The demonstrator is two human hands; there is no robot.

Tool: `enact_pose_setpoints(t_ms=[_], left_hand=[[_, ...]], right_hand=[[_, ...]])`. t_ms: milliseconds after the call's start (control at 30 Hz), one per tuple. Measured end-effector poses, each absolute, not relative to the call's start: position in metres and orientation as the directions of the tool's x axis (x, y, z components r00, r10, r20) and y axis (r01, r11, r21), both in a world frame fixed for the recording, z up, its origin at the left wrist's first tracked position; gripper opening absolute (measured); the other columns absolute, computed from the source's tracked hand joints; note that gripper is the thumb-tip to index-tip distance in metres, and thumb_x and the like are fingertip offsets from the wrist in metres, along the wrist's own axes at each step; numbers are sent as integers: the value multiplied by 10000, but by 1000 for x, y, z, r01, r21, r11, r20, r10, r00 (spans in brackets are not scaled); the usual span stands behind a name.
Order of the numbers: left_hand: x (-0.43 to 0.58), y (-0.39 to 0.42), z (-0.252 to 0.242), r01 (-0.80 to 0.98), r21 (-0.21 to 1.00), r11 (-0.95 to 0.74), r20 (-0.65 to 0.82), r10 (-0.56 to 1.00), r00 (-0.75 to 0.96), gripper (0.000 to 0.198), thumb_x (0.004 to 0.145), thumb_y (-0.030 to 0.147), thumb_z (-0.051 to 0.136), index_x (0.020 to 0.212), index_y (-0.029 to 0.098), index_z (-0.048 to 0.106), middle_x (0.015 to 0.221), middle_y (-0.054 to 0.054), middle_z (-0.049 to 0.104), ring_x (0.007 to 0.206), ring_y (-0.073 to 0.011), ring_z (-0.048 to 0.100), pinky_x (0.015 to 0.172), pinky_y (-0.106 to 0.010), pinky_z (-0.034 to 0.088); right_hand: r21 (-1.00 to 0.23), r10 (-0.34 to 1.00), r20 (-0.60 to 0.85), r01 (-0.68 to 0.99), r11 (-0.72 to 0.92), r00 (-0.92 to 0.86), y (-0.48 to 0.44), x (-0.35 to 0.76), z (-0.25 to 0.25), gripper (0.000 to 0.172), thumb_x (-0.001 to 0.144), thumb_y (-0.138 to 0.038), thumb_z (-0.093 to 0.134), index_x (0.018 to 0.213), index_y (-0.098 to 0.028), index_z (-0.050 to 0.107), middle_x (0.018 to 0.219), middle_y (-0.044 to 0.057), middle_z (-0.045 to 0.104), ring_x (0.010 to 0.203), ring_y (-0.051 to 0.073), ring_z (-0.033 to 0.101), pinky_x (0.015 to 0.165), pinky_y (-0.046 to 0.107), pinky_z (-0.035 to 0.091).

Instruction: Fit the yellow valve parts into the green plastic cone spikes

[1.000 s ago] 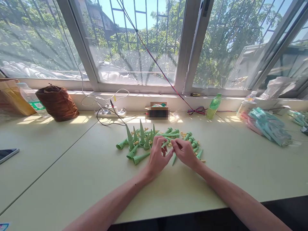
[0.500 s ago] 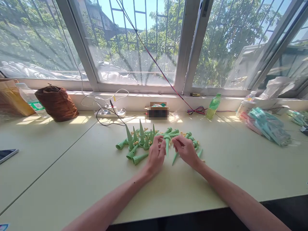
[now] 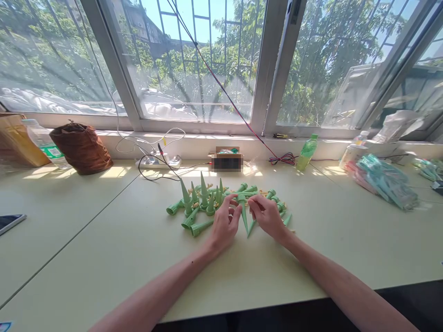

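Between my hands a green plastic watering spike (image 3: pixel 244 215) hangs tip down, its ribbed cap upward. My left hand (image 3: pixel 224 219) is closed on its cap end with thumb and fingertips. Close to the cap's right side, my right hand (image 3: pixel 268 214) is pinched; what its fingertips hold, if anything, is too small to make out. Several more green spikes lie or stand around my hands, such as an upright spike (image 3: pixel 204 193) and a lying spike (image 3: pixel 200 228). Small orange-yellow parts (image 3: pixel 283 206) are scattered among them.
A small box (image 3: pixel 227 161) stands behind the pile, near a power strip (image 3: pixel 159 161) with cables. The brown bag (image 3: pixel 82 147) is at the back left, a green bottle (image 3: pixel 307 153) at the back right. Plastic packets (image 3: pixel 387 182) and a phone (image 3: pixel 12 223) lie farther out.
The spike between my hands has tilted, its tip swinging down and to the right. Both hands stay in nearly the same place.
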State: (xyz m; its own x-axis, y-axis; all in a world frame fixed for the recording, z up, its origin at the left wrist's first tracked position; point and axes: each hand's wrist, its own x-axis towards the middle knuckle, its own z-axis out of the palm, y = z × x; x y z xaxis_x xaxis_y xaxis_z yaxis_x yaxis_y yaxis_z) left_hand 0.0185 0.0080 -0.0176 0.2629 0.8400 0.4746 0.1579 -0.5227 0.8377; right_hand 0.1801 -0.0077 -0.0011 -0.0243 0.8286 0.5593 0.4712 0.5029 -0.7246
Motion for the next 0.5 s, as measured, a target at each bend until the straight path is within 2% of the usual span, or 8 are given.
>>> enact_pose_setpoints(t_ms=[233,500], left_hand=[[16,11,-23,179,778,-603,544,788,289,278,982,343,467,1233,222,466,813,-13,606,515,-92,528,473,-209,440],[17,10,-22,205,742,-638,573,762,301,244,983,271,439,1220,224,471,919,-33,616,520,-75,516,497,-214,455]], right_hand=[[-755,840,542,445,482,11,-5,182,-9,252,980,-401,486,837,-208,565,601,-13,577,487,129,509,497,246,406],[-745,841,541,467,477,4,-7,182,-8,242,987,-396,467,849,-210,538,570,-33,522,480,123,469,493,242,378]])
